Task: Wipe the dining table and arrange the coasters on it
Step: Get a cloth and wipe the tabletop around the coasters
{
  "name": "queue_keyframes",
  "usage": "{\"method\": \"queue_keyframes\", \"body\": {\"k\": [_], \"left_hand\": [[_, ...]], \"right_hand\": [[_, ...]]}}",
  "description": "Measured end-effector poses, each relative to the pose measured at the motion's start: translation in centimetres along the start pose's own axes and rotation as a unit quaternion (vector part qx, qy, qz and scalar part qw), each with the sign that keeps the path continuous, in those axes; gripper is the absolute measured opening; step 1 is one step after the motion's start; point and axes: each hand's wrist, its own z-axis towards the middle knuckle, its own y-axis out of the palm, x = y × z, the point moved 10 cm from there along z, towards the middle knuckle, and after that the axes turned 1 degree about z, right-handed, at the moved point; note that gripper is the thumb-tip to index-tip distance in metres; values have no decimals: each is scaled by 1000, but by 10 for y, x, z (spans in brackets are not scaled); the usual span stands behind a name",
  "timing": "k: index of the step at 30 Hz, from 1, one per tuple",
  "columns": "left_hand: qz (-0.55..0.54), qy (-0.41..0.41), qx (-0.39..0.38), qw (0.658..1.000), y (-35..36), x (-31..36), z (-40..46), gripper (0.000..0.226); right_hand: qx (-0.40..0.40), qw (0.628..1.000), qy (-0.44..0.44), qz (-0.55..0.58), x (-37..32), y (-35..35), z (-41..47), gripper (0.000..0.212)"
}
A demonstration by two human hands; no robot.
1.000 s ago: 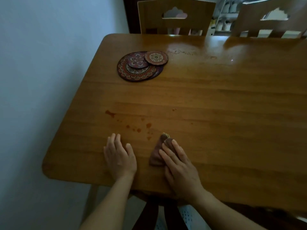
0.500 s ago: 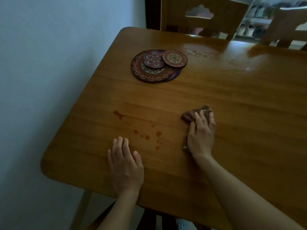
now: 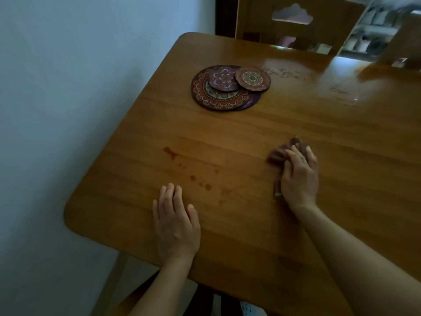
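Note:
A wooden dining table [image 3: 250, 124] fills the view. My right hand [image 3: 299, 179] presses a small brown cloth [image 3: 279, 152] flat on the table, fingers straight over it. My left hand [image 3: 175, 222] rests flat on the table near the front edge. Between the hands lie reddish stains [image 3: 169, 152] and several small drops [image 3: 206, 185]. Far left on the table sits a pile of round patterned coasters [image 3: 224, 94]: a large one [image 3: 214, 98] under two small ones [image 3: 224, 78] [image 3: 252, 79].
A pale wall [image 3: 68, 87] runs close along the table's left edge. Two wooden chairs [image 3: 296, 26] [image 3: 405, 42] stand at the far side. Dried smears [image 3: 287, 73] mark the glossy far part of the tabletop.
My right hand has slid the cloth forward and to the right, away from the front edge. The left hand has stayed flat in place. The view has shifted left.

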Motion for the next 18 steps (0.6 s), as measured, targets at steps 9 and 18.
{"method": "queue_keyframes", "body": {"k": [9,18], "left_hand": [[10,-14,-21,1000,3,-2,-1,49],[-4,-10,-4,1000,-1,-4,1,54]], "right_hand": [[-95,967,-228,63,-137,75,-29,32],[-277,884,-352,130,-102,46,-142,32]]}}
